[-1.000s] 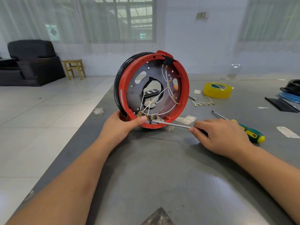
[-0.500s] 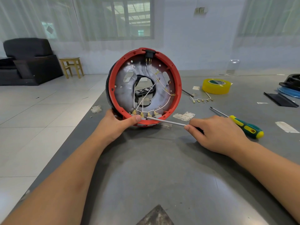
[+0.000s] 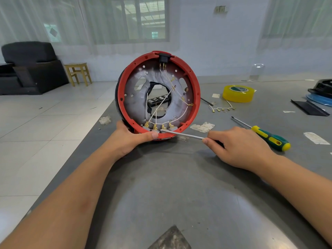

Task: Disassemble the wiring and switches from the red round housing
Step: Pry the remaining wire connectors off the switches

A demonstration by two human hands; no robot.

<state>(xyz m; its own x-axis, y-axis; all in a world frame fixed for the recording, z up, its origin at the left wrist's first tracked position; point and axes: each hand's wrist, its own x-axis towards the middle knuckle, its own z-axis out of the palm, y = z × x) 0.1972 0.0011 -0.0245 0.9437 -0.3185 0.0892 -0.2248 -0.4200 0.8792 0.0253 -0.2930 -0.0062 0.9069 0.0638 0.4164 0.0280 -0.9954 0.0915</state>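
The red round housing (image 3: 195, 83) stands on its edge on the grey table (image 3: 179, 186), its open side facing me. White wires (image 3: 161, 103) with brass terminals run inside it to a row of grey switches (image 3: 158, 129) at the bottom rim and to a black switch (image 3: 163, 58) at the top. My left hand (image 3: 129, 139) grips the lower left rim, thumb on the edge. My right hand (image 3: 239, 146) holds a thin metal screwdriver (image 3: 181, 134) whose tip touches the bottom switches.
A green-and-yellow screwdriver (image 3: 269, 139) lies just right of my right hand. A loose wire harness (image 3: 222, 108), a yellow tape roll (image 3: 238, 93), black and blue parts (image 3: 319, 94) sit further right. A black bit case (image 3: 158, 100) shows through the housing's hole. The table's left edge drops to a tiled floor.
The housing has been turned to face me more squarely, its black switch now at the very top. Both hands keep their grips; the screwdriver tip stays at the bottom switches.
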